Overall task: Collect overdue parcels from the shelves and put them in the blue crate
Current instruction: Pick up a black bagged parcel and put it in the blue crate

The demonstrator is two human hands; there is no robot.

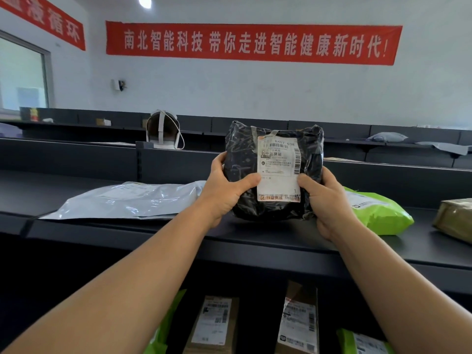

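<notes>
Lower shelf, nearest me: brown carton w/ white label, second brown carton w/ label to its right, green mailer at far right, another green bag edge at left. All partly hidden by my forearms and the shelf lip.

Top shelf, dark grey, front edge just beyond my forearms.

Item in hand: black poly parcel, upright, label facing me, white shipping label w/ barcodes on its front; txt too small to read in full. Bottom edge at or just above the shelf top, can't tell if touching. My left hand grips the parcel's left side, thumb across the front, fingers curled behind. My right hand grips the right lower side, thumb pressing the label's right edge.

On same shelf: flat grey-white mailer lying to the left, its right end behind my left hand. Bright green mailer lying right, just behind my right hand. Brown taped parcel at far right edge, cut off by frame.

Beyond: further dark shelf rows; a person's head w/ white head strap behind the next row; grey mailer on a far shelf at right.

Back wall: red banner w/ white characters; second red banner on left wall; window at left.
</notes>
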